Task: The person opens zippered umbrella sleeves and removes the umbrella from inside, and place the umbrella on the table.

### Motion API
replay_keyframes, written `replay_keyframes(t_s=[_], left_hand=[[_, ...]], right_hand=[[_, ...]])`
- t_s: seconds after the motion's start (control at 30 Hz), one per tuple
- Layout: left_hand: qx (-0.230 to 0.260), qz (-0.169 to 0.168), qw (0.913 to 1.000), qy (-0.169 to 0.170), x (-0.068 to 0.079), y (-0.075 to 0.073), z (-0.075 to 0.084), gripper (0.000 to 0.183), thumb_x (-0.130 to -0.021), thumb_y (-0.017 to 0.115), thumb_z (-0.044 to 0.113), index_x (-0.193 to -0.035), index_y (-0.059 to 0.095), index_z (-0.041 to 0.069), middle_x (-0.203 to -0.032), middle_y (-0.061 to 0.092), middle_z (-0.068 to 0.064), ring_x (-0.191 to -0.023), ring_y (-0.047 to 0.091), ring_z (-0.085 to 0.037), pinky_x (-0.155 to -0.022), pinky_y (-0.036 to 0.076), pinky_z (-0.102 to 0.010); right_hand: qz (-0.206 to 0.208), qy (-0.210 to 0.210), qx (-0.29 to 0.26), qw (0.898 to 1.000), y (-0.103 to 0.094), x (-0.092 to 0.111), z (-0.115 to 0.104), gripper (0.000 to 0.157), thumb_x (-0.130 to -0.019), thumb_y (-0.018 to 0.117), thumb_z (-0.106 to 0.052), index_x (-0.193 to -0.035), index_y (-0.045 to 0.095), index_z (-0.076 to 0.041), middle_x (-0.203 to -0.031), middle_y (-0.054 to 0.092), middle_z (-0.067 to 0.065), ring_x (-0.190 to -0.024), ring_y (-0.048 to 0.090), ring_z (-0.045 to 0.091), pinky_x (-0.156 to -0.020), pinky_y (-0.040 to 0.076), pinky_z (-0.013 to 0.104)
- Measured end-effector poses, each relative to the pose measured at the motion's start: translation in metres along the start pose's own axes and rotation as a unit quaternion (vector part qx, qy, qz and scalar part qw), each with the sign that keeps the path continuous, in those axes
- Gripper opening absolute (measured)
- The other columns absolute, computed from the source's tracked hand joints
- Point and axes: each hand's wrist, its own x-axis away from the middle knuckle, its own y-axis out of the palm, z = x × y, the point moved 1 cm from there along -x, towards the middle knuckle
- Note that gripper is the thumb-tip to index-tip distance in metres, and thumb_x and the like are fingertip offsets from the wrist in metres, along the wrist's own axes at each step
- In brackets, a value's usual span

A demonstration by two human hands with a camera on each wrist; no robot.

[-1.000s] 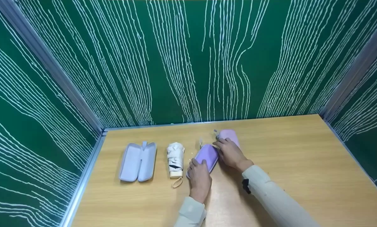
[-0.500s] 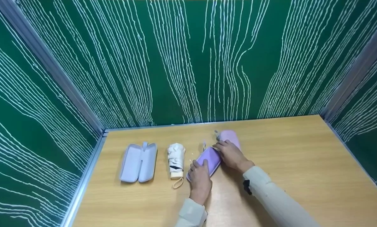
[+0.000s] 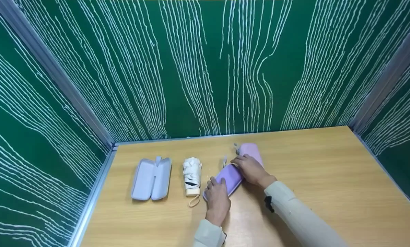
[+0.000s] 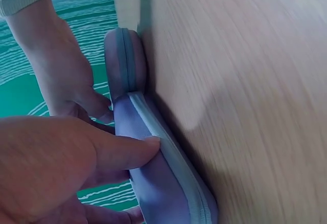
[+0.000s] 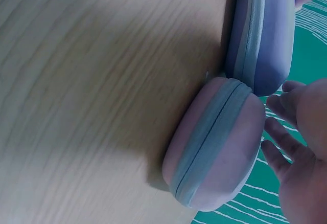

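Observation:
In the head view a purple zip case (image 3: 230, 176) lies slanted on the table, a pale strap (image 3: 224, 161) at its far end. My left hand (image 3: 218, 199) grips its near end; in the left wrist view the thumb (image 4: 145, 150) presses beside the pale zip band. My right hand (image 3: 251, 168) is at the case's far corner, its fingers bent and overlapping a pink zip case (image 3: 250, 151) behind. In the right wrist view the pink case's end touches the purple one, and the right fingers (image 5: 281, 137) reach behind both. Whether these fingertips pinch anything, I cannot tell.
To the left lies a folded white umbrella (image 3: 192, 175) with a wrist loop. Farther left a pale blue hard case (image 3: 152, 180) lies spread open. Green walls (image 3: 205, 68) with white wavy lines stand behind the wooden table (image 3: 328, 171) and at both sides.
The purple case's far end has swung a little to the right and towards me, its strap with it. Both hands have stayed nearly in place.

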Motion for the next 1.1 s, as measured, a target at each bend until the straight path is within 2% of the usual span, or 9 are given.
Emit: replay_keyframes(t_s=[0.2, 0.37, 0.6, 0.77, 1.1], left_hand=[[0.003, -0.001, 1.0, 0.003, 0.002, -0.003, -0.001, 0.058, -0.054, 0.081, 0.016, -0.109, 0.065, 0.014, -0.106, 0.053, -0.02, -0.091, 0.054, -0.031, -0.067, 0.046, -0.043], [0.013, -0.021, 0.9997, 0.004, 0.002, -0.005, -0.001, 0.056, -0.051, 0.083, 0.016, -0.104, 0.065, 0.012, -0.1, 0.05, -0.017, -0.089, 0.052, -0.03, -0.068, 0.046, -0.043], [0.027, -0.034, 0.9991, 0.002, 0.004, -0.007, 0.0, 0.046, -0.055, 0.082, 0.012, -0.097, 0.065, 0.011, -0.099, 0.049, -0.016, -0.089, 0.052, -0.031, -0.067, 0.046, -0.045], [0.022, -0.041, 0.9988, 0.011, 0.005, -0.008, -0.001, 0.042, -0.056, 0.081, 0.011, -0.094, 0.063, 0.01, -0.096, 0.051, -0.014, -0.089, 0.052, -0.031, -0.067, 0.045, -0.046], [0.032, -0.043, 0.998, 0.033, 0.008, -0.013, -0.006, 0.04, -0.057, 0.08, 0.009, -0.093, 0.065, 0.011, -0.096, 0.052, -0.011, -0.087, 0.054, -0.03, -0.063, 0.045, -0.044]], right_hand=[[0.006, -0.024, -0.011, 1.0, 0.001, -0.003, -0.001, 0.022, -0.089, 0.052, 0.0, -0.104, 0.068, -0.004, -0.1, 0.066, 0.007, -0.093, 0.059, 0.024, -0.084, 0.047, 0.036], [0.007, -0.028, -0.025, 0.999, 0.004, -0.005, -0.001, 0.02, -0.089, 0.054, -0.001, -0.099, 0.071, -0.006, -0.095, 0.066, 0.004, -0.092, 0.059, 0.021, -0.084, 0.048, 0.035], [0.01, -0.043, -0.031, 0.999, 0.006, -0.005, -0.001, 0.019, -0.086, 0.058, 0.0, -0.097, 0.072, -0.007, -0.092, 0.067, 0.006, -0.089, 0.062, 0.021, -0.083, 0.049, 0.036], [0.015, -0.052, -0.037, 0.998, 0.007, -0.006, -0.002, 0.019, -0.084, 0.06, 0.001, -0.095, 0.072, -0.007, -0.09, 0.068, 0.006, -0.085, 0.064, 0.02, -0.082, 0.05, 0.036], [-0.023, -0.044, -0.029, 0.998, 0.01, -0.006, -0.002, 0.023, -0.085, 0.059, 0.001, -0.095, 0.074, -0.013, -0.09, 0.07, 0.0, -0.086, 0.065, 0.017, -0.08, 0.051, 0.033]])
